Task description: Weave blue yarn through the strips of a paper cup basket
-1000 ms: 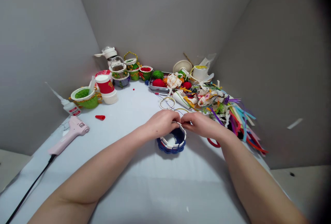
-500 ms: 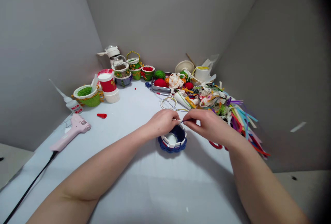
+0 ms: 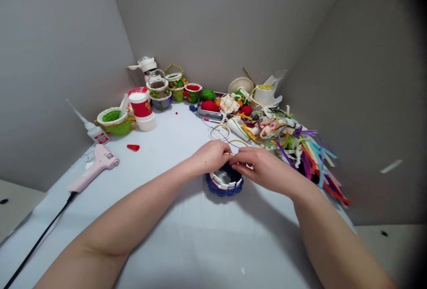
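A small basket made from a slit white cup (image 3: 224, 189), with blue cord woven around its lower outside, stands on the table between my hands. My left hand (image 3: 213, 156) is closed on the far left of its rim, gripping a white strip. My right hand (image 3: 265, 165) is closed in a pinch over the far right of the rim, its fingertips dipping to the inside. A thin dark blue yarn runs from a small blue bundle (image 3: 193, 108) towards my right fingers, which pinch it. The pinch itself is partly hidden.
Gold rings (image 3: 220, 132) lie just beyond my hands. A tray of yarn balls (image 3: 209, 105) stands at the back, with ribbons and lace (image 3: 267, 124) heaped to the right. On the left are a glue gun (image 3: 95, 168), a glue bottle (image 3: 98, 135), a green basket (image 3: 116, 124) and a red cap (image 3: 133, 147).
My right hand has moved left and slightly down, bringing its fingertips from beyond the rim to over the basket's inside. My left hand keeps its grip. The whole view has shifted slightly.
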A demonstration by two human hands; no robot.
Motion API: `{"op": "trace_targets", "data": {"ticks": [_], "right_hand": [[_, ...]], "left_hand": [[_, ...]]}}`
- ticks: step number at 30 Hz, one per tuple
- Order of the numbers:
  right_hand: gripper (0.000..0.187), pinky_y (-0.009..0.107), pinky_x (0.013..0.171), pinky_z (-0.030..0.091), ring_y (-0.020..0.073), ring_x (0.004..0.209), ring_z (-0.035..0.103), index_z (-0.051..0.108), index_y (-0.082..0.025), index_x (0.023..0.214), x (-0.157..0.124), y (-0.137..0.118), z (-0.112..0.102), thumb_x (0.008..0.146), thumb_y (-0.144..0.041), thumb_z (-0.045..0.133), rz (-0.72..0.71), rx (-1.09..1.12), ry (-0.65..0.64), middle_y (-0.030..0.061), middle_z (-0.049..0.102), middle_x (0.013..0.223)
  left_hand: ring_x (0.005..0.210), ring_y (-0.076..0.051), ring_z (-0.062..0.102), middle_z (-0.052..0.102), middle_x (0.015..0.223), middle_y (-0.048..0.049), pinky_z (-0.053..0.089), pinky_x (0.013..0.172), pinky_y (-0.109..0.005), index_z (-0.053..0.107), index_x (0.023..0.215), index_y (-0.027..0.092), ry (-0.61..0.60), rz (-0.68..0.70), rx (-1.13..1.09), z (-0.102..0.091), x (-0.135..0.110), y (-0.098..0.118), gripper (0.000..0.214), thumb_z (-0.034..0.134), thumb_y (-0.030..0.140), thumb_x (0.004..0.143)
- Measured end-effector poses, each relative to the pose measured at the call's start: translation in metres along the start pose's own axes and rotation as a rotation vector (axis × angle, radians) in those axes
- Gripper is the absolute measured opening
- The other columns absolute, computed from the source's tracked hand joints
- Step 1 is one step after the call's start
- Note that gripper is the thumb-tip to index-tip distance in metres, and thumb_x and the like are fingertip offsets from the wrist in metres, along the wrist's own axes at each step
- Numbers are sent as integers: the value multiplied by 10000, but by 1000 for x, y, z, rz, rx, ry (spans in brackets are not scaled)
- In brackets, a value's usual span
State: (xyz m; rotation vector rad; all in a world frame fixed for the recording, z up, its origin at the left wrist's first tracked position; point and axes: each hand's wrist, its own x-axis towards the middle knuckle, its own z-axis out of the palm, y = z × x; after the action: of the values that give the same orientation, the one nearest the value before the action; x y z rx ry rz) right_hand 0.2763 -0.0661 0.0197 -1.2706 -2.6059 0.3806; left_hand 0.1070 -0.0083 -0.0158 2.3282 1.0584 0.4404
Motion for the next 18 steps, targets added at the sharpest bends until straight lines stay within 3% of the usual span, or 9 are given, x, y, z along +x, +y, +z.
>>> {"op": "trace_targets", "data": {"ticks": [9,14,18], "right_hand": [[210,246,688,414,148,781,580,696,-222,919,-13,11,-17,905,-237,487,-10,-10,-33,46,641,883],[171,244,683,422,146,761,588,665,-198,868,-12,21,-18,879,-233,499,32,48,-13,39,664,855],[187,248,670,428,152,738,590,676,-192,862,-9,29,-16,866,-256,500,76,83,-78,43,677,831]], "left_hand": [[740,-152,583,693,800,-31,398,634,-237,679,773,171,17,-14,6,1,0,-1,218,529,327,800],[735,-151,585,693,800,-30,402,638,-236,685,788,176,25,-10,18,2,0,-2,222,533,337,803],[742,-154,590,696,806,-35,418,662,-238,691,799,177,21,-10,33,3,-1,-2,229,530,339,808]]}}
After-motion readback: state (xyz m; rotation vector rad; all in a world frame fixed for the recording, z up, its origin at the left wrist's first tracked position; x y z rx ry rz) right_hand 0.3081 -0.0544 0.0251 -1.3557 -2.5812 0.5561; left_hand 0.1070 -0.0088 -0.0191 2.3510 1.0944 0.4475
